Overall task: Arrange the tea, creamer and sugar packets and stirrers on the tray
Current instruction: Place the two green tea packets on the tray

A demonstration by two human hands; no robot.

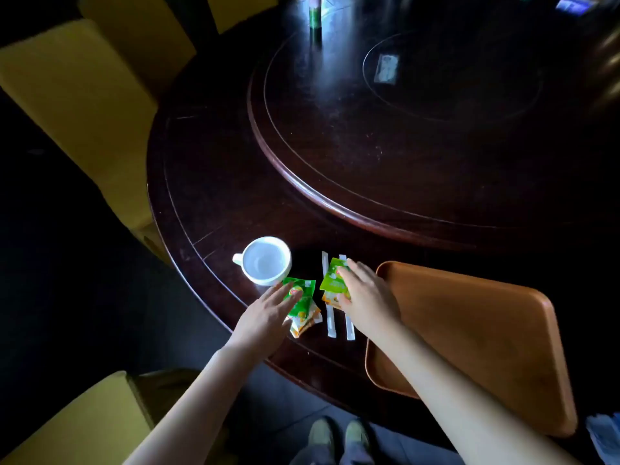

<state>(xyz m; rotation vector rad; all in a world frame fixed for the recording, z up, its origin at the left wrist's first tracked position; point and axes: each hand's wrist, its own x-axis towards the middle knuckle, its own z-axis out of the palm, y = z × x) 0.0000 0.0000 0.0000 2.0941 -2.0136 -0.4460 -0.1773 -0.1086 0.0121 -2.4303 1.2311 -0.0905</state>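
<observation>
An orange-brown tray [476, 333] lies at the table's near right edge with nothing on it. Left of it sit two small piles of green and orange packets. My left hand [268, 313] rests flat, fingers apart, on the left pile of packets [302, 308]. My right hand [364, 295] lies over the right pile, its fingers curled around a green packet [332, 280]. Two white wrapped stirrers [327, 297] lie side by side on the table, partly under the right pile and my right hand.
A white mug [266, 265] stands just left of the packets. The dark round table carries a raised turntable [385, 135] behind, with a green bottle [315, 15] on it. Yellow chairs [77, 95] stand at the left. My shoes [339, 434] show below the table edge.
</observation>
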